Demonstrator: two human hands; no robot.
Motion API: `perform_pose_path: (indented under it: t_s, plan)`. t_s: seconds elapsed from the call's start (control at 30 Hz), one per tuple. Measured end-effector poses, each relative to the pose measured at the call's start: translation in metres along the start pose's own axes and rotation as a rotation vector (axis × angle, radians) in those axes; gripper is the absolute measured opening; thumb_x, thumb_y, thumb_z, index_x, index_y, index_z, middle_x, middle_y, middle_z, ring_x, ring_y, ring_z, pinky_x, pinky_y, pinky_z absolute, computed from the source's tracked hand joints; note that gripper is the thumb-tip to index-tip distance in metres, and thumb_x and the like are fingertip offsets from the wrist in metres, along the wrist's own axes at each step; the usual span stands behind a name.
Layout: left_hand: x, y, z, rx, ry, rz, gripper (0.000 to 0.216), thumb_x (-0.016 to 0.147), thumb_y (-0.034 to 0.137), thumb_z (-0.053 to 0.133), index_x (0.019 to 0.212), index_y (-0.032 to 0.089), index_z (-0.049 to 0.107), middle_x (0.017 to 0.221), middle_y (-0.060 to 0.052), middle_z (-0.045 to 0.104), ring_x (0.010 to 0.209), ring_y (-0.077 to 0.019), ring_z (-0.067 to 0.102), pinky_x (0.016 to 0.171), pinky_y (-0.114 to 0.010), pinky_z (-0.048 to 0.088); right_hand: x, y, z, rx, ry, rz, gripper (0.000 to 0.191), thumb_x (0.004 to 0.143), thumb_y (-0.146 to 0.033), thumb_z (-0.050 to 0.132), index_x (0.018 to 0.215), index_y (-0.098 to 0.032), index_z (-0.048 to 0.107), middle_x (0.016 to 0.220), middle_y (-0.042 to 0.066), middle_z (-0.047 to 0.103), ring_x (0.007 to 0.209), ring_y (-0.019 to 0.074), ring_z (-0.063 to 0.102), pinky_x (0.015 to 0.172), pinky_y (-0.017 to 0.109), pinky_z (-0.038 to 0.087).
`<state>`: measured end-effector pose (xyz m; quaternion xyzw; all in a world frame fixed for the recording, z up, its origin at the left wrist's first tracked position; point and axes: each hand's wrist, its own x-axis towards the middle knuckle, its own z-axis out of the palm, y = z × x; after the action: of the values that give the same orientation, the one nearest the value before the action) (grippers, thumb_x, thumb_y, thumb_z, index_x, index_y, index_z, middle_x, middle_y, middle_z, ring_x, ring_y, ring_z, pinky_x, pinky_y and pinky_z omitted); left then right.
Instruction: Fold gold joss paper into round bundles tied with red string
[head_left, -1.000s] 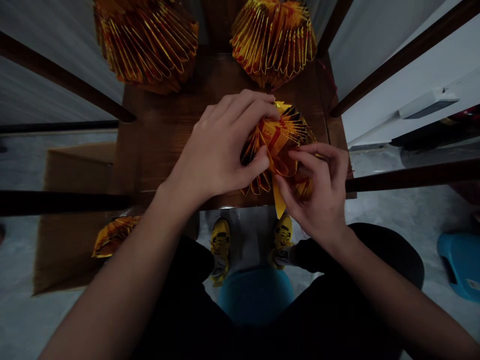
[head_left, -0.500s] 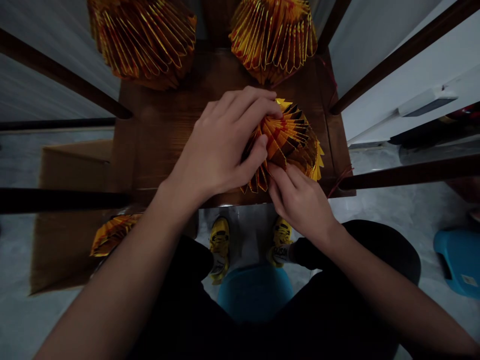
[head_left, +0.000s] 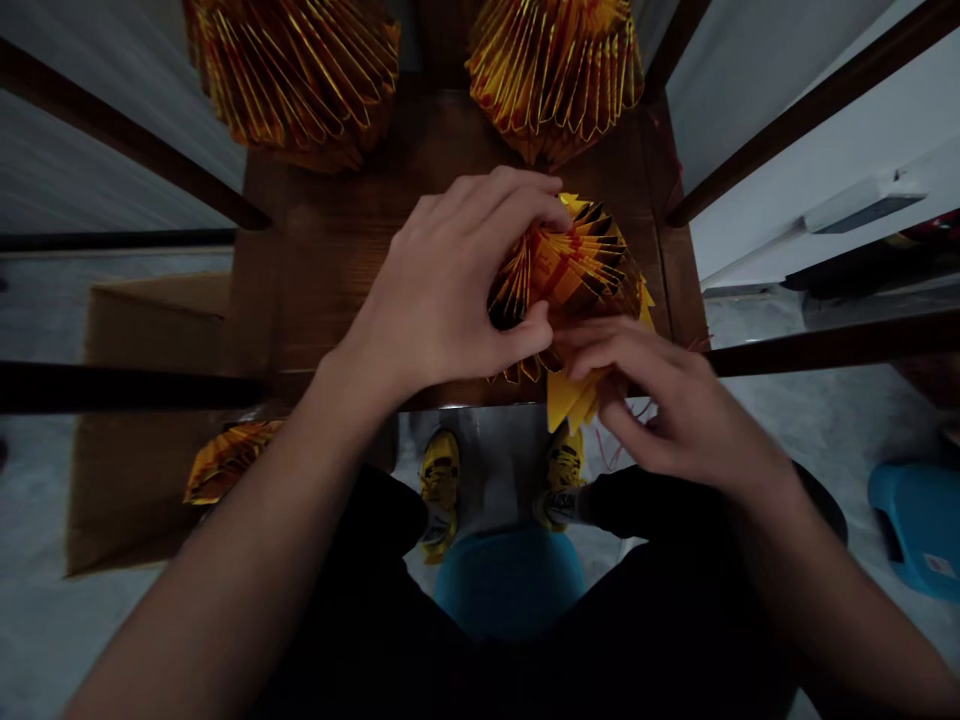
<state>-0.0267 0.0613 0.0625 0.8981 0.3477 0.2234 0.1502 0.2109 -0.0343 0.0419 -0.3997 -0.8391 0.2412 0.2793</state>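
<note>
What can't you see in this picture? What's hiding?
Head view:
Folded gold paper fan: middle hidden by left hand and right hand.
Upper left paper fan and upper right paper fan: cut off by the top edge.
Lower paper fan: partly hidden by the left forearm.
Red thread: too thin to follow.

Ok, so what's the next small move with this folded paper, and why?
Probably pinch the loose yellow flap with your right hand and fold it up against the pleated gold paper fan. It seems to hang past the edge of the wooden top, while your left hand holds the pleats.
</note>
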Motion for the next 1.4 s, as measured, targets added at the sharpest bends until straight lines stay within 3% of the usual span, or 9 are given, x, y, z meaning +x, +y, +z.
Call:
perform_pose_path:
  t_s: [0.13, 0.3, 0.4, 0.47, 0.63, 0.73, 0.9, 1.27, 1.4]
  plan:
    - [0.000, 0.001, -0.001, 0.002, -0.009, 0.000, 0.051, 0.089, 0.031, 0.057, 0.140, 0.028, 0.058, 0.164, -0.003, 0.057, 0.149, -0.0341, 0.054, 0.112, -0.059, 0.045, -0.003, 0.011, -0.023, -0.162, -0.031, -0.021, 0.024, 0.096, -0.009, 0.064, 0.114, -0.022, 0.072, 0.128, 0.007, 0.081, 0.123, 0.0291, 0.069, 0.106, 0.052, 0.051]
    - [0.002, 0.000, -0.003, -0.003, -0.035, 0.005, 0.048, 0.093, 0.034, 0.055, 0.140, 0.031, 0.057, 0.166, -0.001, 0.056, 0.152, -0.0330, 0.052, 0.116, -0.060, 0.044, -0.003, 0.016, -0.017, -0.175, -0.085, -0.068, 0.025, 0.099, -0.010, 0.064, 0.119, -0.021, 0.074, 0.134, 0.008, 0.077, 0.127, 0.0289, 0.065, 0.109, 0.049, 0.051]
    - [0.001, -0.002, -0.005, -0.009, -0.044, 0.015, 0.048, 0.093, 0.033, 0.056, 0.141, 0.033, 0.056, 0.167, 0.001, 0.055, 0.153, -0.0311, 0.051, 0.116, -0.061, 0.044, -0.002, 0.020, -0.012, -0.266, -0.088, -0.091, 0.016, 0.105, -0.016, 0.064, 0.114, -0.022, 0.076, 0.122, 0.006, 0.081, 0.116, 0.0268, 0.067, 0.098, 0.044, 0.052]
    - [0.001, -0.003, -0.006, -0.020, -0.054, 0.024, 0.049, 0.093, 0.032, 0.057, 0.142, 0.034, 0.056, 0.168, 0.002, 0.054, 0.154, -0.0296, 0.050, 0.118, -0.061, 0.043, -0.001, 0.024, -0.008, -0.298, -0.006, -0.072, 0.011, 0.106, -0.021, 0.066, 0.105, -0.021, 0.077, 0.107, 0.005, 0.082, 0.101, 0.0241, 0.069, 0.089, 0.040, 0.051]
    - [0.000, -0.003, -0.005, -0.032, -0.060, 0.049, 0.054, 0.091, 0.029, 0.058, 0.145, 0.028, 0.056, 0.167, 0.000, 0.055, 0.155, -0.0308, 0.050, 0.121, -0.058, 0.043, 0.010, 0.022, 0.014, -0.424, 0.411, 0.116, 0.018, 0.109, -0.027, 0.063, 0.101, -0.018, 0.076, 0.092, 0.006, 0.082, 0.081, 0.0202, 0.067, 0.082, 0.039, 0.044]
    - [0.001, 0.000, -0.003, -0.017, -0.076, 0.044, 0.055, 0.093, 0.030, 0.057, 0.147, 0.032, 0.055, 0.168, 0.002, 0.054, 0.155, -0.0326, 0.049, 0.122, -0.058, 0.043, 0.024, 0.011, 0.032, -0.581, 0.501, 0.180, 0.027, 0.113, -0.030, 0.054, 0.101, -0.019, 0.075, 0.081, 0.004, 0.078, 0.076, 0.0205, 0.064, 0.082, 0.041, 0.039]
    - [0.001, 0.005, 0.000, 0.010, -0.091, 0.022, 0.058, 0.093, 0.032, 0.057, 0.152, 0.033, 0.054, 0.168, 0.002, 0.053, 0.158, -0.0332, 0.046, 0.128, -0.059, 0.041, 0.043, -0.003, 0.049, -0.752, 0.482, 0.245, 0.032, 0.114, -0.030, 0.048, 0.090, -0.023, 0.069, 0.065, 0.002, 0.065, 0.083, 0.0247, 0.063, 0.082, 0.043, 0.035]
    - [0.000, 0.007, 0.003, 0.005, -0.083, 0.019, 0.062, 0.091, 0.030, 0.057, 0.153, 0.036, 0.054, 0.167, 0.003, 0.054, 0.160, -0.0314, 0.044, 0.129, -0.059, 0.041, 0.047, 0.003, 0.058, -0.716, 0.337, 0.298, 0.023, 0.107, -0.021, 0.046, 0.095, -0.024, 0.066, 0.073, 0.005, 0.063, 0.104, 0.0308, 0.059, 0.093, 0.048, 0.037]
    - [-0.001, 0.005, 0.003, -0.014, -0.077, 0.025, 0.061, 0.093, 0.031, 0.058, 0.153, 0.038, 0.053, 0.167, 0.003, 0.054, 0.159, -0.0317, 0.045, 0.128, -0.060, 0.041, 0.043, 0.004, 0.049, -0.698, 0.283, 0.229, 0.020, 0.107, -0.025, 0.049, 0.111, -0.021, 0.068, 0.086, 0.006, 0.072, 0.108, 0.0321, 0.060, 0.095, 0.049, 0.038]
